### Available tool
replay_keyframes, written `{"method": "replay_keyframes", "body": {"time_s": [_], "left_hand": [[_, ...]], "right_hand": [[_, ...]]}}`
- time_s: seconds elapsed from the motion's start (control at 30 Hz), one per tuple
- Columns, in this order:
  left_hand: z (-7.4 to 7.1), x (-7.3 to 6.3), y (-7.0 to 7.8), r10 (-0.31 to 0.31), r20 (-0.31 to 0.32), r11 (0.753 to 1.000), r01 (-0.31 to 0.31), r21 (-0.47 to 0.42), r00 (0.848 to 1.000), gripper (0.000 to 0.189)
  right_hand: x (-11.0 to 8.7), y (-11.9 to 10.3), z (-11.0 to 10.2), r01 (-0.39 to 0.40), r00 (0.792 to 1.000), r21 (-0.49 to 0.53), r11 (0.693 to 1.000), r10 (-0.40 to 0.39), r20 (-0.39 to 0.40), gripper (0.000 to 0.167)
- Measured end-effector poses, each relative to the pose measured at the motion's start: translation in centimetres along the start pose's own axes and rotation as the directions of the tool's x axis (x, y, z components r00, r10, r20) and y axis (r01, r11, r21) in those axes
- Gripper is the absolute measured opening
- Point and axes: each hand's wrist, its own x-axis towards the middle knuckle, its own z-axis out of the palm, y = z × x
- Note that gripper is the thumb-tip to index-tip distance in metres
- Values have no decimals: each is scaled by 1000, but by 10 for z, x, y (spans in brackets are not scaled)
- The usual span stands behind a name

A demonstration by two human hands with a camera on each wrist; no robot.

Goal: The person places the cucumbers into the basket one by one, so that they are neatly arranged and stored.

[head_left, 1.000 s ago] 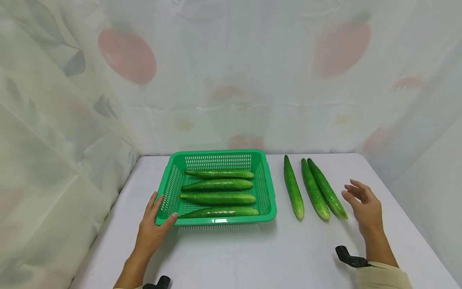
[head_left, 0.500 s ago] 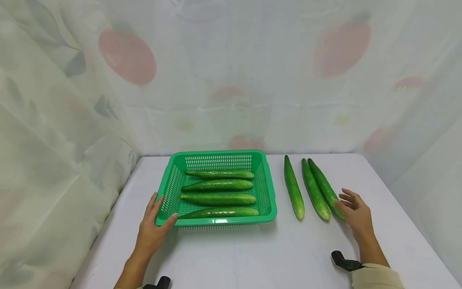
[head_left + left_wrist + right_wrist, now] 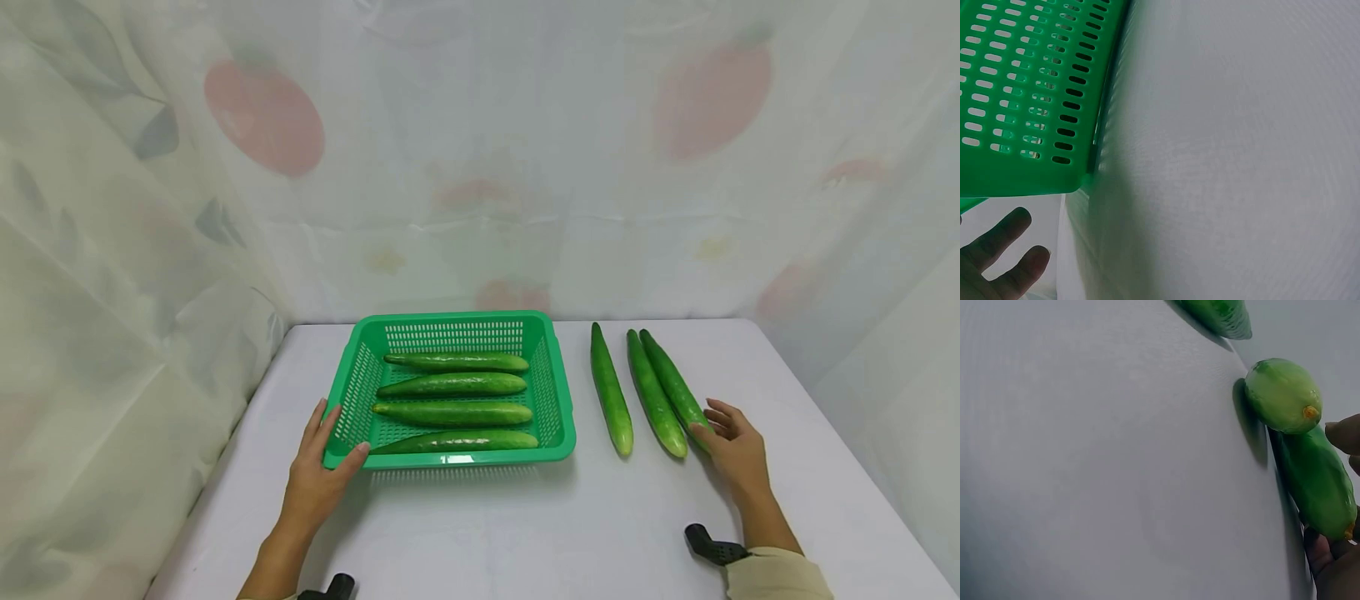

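In the head view my left hand (image 3: pixel 317 483) rests at the near left corner of a green plastic basket (image 3: pixel 450 458), its thumb on the near rim and its fingers straight along the left side. Two fingers (image 3: pixel 1007 234) show apart from the basket wall in the left wrist view. Several cucumbers (image 3: pixel 453 412) lie crosswise in the basket. My right hand (image 3: pixel 738 454) curls its thumb and fingers round the near end of the rightmost cucumber (image 3: pixel 671 379). That cucumber (image 3: pixel 1316 481) still lies on the table; the right wrist view shows fingers beneath its side.
Two more cucumbers lie lengthwise to the right of the basket: a middle one (image 3: pixel 652 396) close beside the held one, and a left one (image 3: pixel 611 392) set apart. A white cloth covers the table (image 3: pixel 510 533). Patterned curtains (image 3: pixel 480 167) hang behind and at both sides.
My right hand has moved left and down onto the near end of the rightmost cucumber and closed round it. The left hand, basket and cucumbers look unmoved.
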Motion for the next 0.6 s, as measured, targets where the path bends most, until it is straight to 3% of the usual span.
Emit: {"method": "replay_keyframes", "body": {"time_s": [0.33,0.6], "left_hand": [[0,-1,0,-2,5,1000,2,-10,1000,77],[0,0,-1,5,1,1000,-5,-5,1000,78]], "right_hand": [[2,0,5,-14,1000,2,1000,14,-19,58],[2,-3,12,-66,994,-35,997,63,-86,54]]}}
